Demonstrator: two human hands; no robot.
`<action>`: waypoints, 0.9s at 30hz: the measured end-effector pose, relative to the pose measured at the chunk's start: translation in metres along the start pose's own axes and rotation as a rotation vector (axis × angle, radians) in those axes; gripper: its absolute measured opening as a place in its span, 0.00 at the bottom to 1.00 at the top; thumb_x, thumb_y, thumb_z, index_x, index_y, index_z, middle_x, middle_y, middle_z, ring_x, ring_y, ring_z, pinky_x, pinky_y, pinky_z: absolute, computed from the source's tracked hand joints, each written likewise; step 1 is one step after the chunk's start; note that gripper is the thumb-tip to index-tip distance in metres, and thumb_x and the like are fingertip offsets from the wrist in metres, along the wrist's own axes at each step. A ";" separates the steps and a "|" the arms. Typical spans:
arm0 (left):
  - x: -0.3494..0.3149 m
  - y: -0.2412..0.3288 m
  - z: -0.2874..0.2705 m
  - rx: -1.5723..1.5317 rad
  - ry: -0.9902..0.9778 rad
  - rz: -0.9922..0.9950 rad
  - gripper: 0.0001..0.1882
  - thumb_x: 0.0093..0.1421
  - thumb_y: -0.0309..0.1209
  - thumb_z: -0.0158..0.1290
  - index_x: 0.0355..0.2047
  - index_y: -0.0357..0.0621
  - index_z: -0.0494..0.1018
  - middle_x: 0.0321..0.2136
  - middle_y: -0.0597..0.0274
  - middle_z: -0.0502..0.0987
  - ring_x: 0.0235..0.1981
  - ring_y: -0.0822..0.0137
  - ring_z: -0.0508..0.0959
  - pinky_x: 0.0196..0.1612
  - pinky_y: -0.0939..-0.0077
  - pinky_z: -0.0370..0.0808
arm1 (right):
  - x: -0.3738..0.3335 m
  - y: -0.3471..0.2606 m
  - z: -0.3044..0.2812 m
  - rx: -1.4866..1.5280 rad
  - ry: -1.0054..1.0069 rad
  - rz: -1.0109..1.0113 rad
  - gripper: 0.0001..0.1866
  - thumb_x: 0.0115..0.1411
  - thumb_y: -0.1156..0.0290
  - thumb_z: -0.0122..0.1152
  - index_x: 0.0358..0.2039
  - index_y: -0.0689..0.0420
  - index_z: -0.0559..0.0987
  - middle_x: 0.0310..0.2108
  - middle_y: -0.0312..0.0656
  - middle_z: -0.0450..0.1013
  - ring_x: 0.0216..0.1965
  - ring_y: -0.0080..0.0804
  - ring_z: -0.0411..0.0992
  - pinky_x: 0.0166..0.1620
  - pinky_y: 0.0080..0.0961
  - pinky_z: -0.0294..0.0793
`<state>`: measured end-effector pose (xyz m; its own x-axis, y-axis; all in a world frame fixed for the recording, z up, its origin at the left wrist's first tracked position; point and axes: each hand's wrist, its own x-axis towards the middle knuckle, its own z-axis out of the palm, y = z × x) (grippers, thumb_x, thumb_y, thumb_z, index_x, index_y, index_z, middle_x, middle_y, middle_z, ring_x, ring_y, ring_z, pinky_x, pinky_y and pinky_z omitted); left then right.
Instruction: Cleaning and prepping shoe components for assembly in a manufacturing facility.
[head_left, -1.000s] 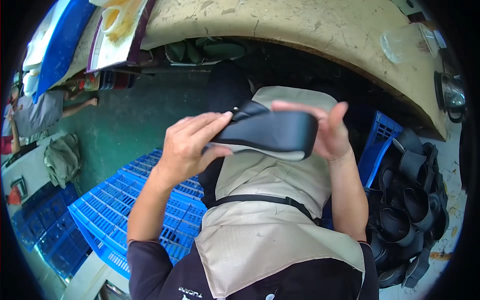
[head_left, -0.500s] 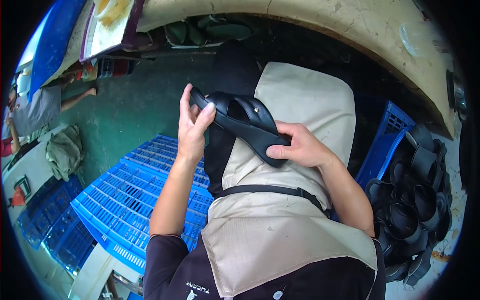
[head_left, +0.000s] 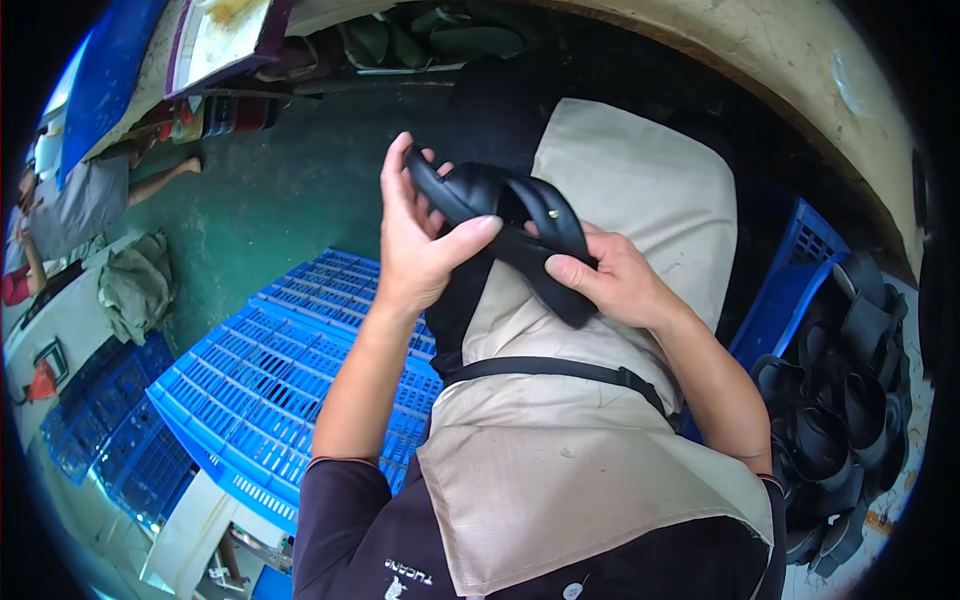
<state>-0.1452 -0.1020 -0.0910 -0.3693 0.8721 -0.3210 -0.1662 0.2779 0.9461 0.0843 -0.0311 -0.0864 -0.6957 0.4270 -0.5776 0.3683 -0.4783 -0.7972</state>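
Note:
A black slide sandal (head_left: 545, 262) with crossed straps and a small shiny stud is held over my lap, above the beige apron (head_left: 640, 190). My left hand (head_left: 425, 235) grips its upper-left end, thumb laid along the side of the sole and fingers behind it. Around the middle, close to the strap, my right hand (head_left: 625, 278) holds it with the thumb in front; its other fingers are mostly hidden behind the sandal. The lower end of the sole points down toward my waist.
Blue plastic crates (head_left: 290, 370) stand to my left. At my right lies a pile of black sandals (head_left: 840, 410) beside another blue crate (head_left: 790, 285). A pale table edge (head_left: 800, 90) curves across the far right. Another person (head_left: 80, 205) is at the far left.
My right hand has slid from the sandal's lower end up toward the strap. My left thumb has moved further along the sole. The view has shifted slightly.

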 end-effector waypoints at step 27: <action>-0.037 0.142 -0.084 -0.635 0.575 0.012 0.16 0.67 0.41 0.53 0.47 0.43 0.74 0.29 0.60 0.79 0.29 0.69 0.79 0.33 0.80 0.76 | -0.041 -0.340 0.169 -0.558 -0.152 -0.970 0.40 0.42 0.63 0.77 0.57 0.63 0.77 0.49 0.52 0.73 0.45 0.42 0.73 0.50 0.34 0.73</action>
<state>-0.2320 -0.1292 0.0519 -0.7524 0.4856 -0.4450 -0.5765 -0.1587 0.8016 -0.1165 -0.0160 0.2382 -0.8914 0.3155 0.3252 -0.1708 0.4308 -0.8861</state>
